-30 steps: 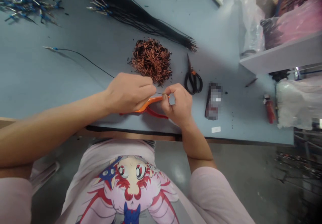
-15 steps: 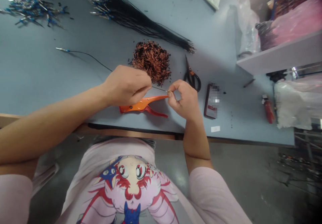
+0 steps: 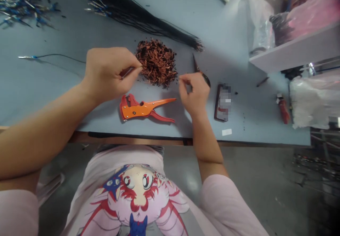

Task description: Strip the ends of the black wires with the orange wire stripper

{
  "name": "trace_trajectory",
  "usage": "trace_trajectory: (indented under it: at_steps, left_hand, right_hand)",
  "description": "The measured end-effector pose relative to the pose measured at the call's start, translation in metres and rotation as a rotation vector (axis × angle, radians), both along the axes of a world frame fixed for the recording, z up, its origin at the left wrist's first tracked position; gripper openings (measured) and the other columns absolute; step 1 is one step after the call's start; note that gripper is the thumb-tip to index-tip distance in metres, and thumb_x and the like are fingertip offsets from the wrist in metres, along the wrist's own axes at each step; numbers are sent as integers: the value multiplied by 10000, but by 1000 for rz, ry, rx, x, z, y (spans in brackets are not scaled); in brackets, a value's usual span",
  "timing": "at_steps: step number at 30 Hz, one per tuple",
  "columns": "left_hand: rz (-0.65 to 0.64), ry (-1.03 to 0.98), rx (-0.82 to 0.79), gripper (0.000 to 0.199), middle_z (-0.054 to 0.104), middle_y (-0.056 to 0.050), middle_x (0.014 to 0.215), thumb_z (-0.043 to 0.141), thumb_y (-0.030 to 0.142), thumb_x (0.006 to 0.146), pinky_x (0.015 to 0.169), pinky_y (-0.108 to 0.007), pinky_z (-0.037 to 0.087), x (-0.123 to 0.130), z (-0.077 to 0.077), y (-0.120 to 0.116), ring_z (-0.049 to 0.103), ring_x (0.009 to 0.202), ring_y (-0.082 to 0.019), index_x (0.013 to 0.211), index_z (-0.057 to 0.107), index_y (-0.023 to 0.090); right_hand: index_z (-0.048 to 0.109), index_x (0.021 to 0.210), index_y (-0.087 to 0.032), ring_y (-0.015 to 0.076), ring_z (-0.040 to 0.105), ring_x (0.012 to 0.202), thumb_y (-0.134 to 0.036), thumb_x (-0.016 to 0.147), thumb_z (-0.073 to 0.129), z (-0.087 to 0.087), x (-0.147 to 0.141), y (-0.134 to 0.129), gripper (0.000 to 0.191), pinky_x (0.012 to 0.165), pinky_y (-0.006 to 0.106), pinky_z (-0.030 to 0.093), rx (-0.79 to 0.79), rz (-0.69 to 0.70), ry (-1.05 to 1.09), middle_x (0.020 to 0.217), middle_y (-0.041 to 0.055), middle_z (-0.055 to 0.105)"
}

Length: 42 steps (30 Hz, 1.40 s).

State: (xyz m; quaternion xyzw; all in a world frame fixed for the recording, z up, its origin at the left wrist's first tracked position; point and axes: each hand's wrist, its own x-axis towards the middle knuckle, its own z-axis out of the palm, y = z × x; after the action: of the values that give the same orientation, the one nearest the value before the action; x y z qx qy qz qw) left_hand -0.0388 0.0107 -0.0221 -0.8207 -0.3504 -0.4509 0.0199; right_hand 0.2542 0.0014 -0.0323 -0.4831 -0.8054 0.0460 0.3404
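Two hands have come away from the orange wire stripper (image 3: 140, 109), which now lies loose on the table (image 3: 47, 84). The left hand (image 3: 111, 75) has a closed grip on a short dark scrap (image 3: 127, 72), too small to identify, right at the edge of the copper wire clippings (image 3: 156, 62). The right hand (image 3: 195, 94) curls in a half-closed grip beside the pile, nothing visible in it, near the scissors (image 3: 196, 66).

A pale pink short-sleeved T-shirt (image 3: 90, 172) carries a large cartoon print (image 3: 138, 190) of a big-eyed face with red markings and a blue star. The left sleeve (image 3: 18, 211) and right sleeve (image 3: 228, 204) stop above the elbows, leaving the forearms, left hand (image 3: 110, 75) and right hand (image 3: 195, 94) bare.
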Motion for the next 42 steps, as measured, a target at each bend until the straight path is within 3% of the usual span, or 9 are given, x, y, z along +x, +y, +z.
trace_trajectory:
  at_steps: [5,10,17,23,26,30,34,37,42]
  left_hand:
    - [27,37,42,90,527,46,638,636,216,933,541,-255,297,4,-7,-3,434,616,-84,847,649,196]
    - [73,42,39,75,533,50,640,660,184,907,558,-260,323,0,-6,0,435,619,-77,834,644,190]
    - [150,-19,21,93,530,68,660,684,244,928,602,-254,362,-3,-7,3,454,632,-64,852,649,202]
    - [117,-98,-73,37,578,63,683,659,165,908,595,-234,375,1,-3,0,467,619,-55,882,682,179]
    - [162,-174,-121,67,597,77,724,655,100,885,592,-183,387,3,-2,-1,486,636,-27,869,651,164]
    - [206,-352,-213,107,566,75,729,633,51,882,569,-158,380,5,-2,-1,478,626,-8,850,623,152]
    - [144,-427,-218,68,534,64,702,639,91,908,565,-186,386,11,-2,-7,458,611,-21,901,649,158]
    - [101,-416,-268,37,557,54,673,638,177,933,558,-221,392,20,-1,-17,469,599,-53,907,664,182]
    - [-6,-305,-410,143,670,8,738,580,277,946,560,-259,427,30,-3,-30,554,604,-103,864,659,190]
  right_hand:
    - [611,1290,-257,275,645,1211,-218,987,455,2,-11,-2,343,1063,527,489,-131,122,-69,1262,83,720]
    - [688,1037,-225,254,695,972,-319,974,584,19,-12,-17,154,908,454,538,-176,236,-102,1014,76,768]
    - [604,1246,-188,326,561,1098,-577,659,889,27,-30,-40,760,921,477,486,-490,374,-403,1200,155,641]
    - [652,1099,-185,327,568,1058,-378,684,809,24,-44,-43,484,876,460,463,-444,304,-459,1166,140,668]
    - [660,1019,-181,308,633,985,-297,628,746,27,-36,-39,417,847,447,483,-416,237,-315,1070,118,710]
    - [654,1137,-170,278,688,962,-270,698,656,30,-13,-29,450,880,445,540,-498,149,71,1089,111,728]
    - [644,1173,-201,287,706,1048,-334,847,466,27,-6,-23,395,915,492,572,-715,213,454,1127,103,744]
    - [621,1155,-182,297,745,924,-455,888,325,25,-19,-25,483,838,526,611,-955,256,638,1006,134,761]
    - [607,1061,-180,276,755,809,-593,878,508,26,-40,-36,463,819,519,632,-1227,210,806,874,117,748]
